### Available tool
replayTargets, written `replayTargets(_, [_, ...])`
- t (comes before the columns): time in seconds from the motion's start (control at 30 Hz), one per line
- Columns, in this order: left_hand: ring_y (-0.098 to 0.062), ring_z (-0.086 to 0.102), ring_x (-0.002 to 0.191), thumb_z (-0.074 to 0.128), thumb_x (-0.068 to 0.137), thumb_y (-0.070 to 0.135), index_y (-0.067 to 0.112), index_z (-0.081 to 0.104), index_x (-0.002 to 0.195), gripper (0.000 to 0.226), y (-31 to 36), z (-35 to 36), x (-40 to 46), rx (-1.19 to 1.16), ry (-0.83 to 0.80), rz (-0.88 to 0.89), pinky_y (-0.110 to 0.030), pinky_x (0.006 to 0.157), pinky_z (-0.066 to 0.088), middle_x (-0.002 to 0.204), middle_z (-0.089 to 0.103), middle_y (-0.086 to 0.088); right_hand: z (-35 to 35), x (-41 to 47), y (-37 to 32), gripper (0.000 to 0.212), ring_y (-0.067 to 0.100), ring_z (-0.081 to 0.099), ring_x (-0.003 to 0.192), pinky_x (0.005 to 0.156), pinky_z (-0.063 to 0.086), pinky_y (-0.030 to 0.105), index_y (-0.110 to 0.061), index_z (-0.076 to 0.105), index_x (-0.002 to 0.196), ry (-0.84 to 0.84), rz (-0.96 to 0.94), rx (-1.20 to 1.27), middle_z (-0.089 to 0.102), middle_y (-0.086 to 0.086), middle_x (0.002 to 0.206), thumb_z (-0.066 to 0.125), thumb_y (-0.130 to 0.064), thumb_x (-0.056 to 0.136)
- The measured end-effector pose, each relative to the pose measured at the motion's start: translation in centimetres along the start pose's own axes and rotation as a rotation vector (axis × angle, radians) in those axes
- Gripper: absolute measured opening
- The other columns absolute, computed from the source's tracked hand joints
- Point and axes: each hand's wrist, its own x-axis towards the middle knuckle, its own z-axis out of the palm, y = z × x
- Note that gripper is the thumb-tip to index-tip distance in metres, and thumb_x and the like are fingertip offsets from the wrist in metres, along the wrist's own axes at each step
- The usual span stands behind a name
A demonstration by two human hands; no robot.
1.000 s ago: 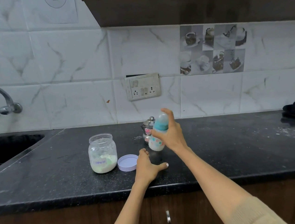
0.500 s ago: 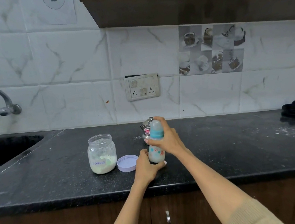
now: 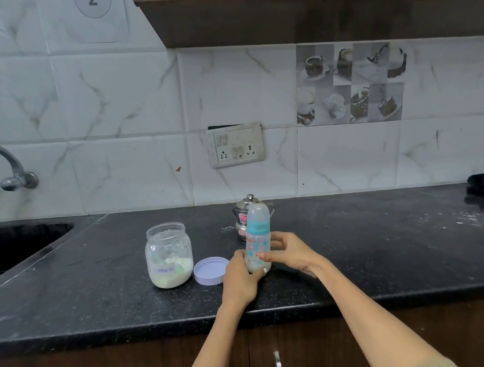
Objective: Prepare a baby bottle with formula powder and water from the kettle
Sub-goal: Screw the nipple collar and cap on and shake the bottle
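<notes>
On the black desk (image 3: 358,261) the baby bottle (image 3: 258,240), which a second ago was tilted in the air in the right hand (image 3: 292,252) alone, now stands upright with its capped top on, in front of the small steel kettle (image 3: 244,212) and just right of the open formula jar (image 3: 168,255) and its loose lilac lid (image 3: 211,271). The right hand wraps its fingers round the bottle's middle while the left hand (image 3: 240,277), earlier flat on the desk, has come up to grip the base. With cloudy liquid low in the bottle, mixing looks finished and the task close to done.
</notes>
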Motion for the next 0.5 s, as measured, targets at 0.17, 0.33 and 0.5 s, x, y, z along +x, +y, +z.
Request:
replayTargets(0.17, [-0.016,0.058,0.108,0.069,0.083,0.024,0.013,0.047,0.118,0.043,0.0,-0.1,0.0,0.019,-0.029,-0.018,-0.027,0.092,0.046,0.121,0.060,-0.004,0.1,0.6,0.0,0.059,0.010,0.063,0.109,0.102,0.047,0.037,-0.018,0.061,0.120,-0.013,0.004,-0.048,0.068,-0.003,0.115,0.085,-0.022,0.066])
replayTargets(0.33, [-0.016,0.052,0.112,0.078,0.073,0.030,0.008,0.043,0.125,0.066,0.1,-0.1,-0.1,-0.083,-0.021,-0.026,-0.026,0.090,0.042,0.130,0.054,-0.006,-1.8,1.2,-3.2,0.041,0.013,0.067,0.101,0.089,0.055,0.035,-0.020,0.068,0.105,0.058,-0.074,-0.047,0.071,-0.003,0.103,0.083,-0.012,0.068])
replayTargets(0.5, [-0.020,0.048,0.116,0.082,0.065,0.040,0.011,0.039,0.125,0.080,0.2,0.0,-0.1,-0.051,-0.024,-0.072,-0.030,0.092,0.041,0.127,0.049,-0.009,-3.2,1.3,-4.9,0.035,0.011,0.068,0.093,0.077,0.059,0.029,-0.016,0.070,0.102,0.058,-0.054,-0.020,0.071,0.000,0.103,0.081,-0.010,0.070])
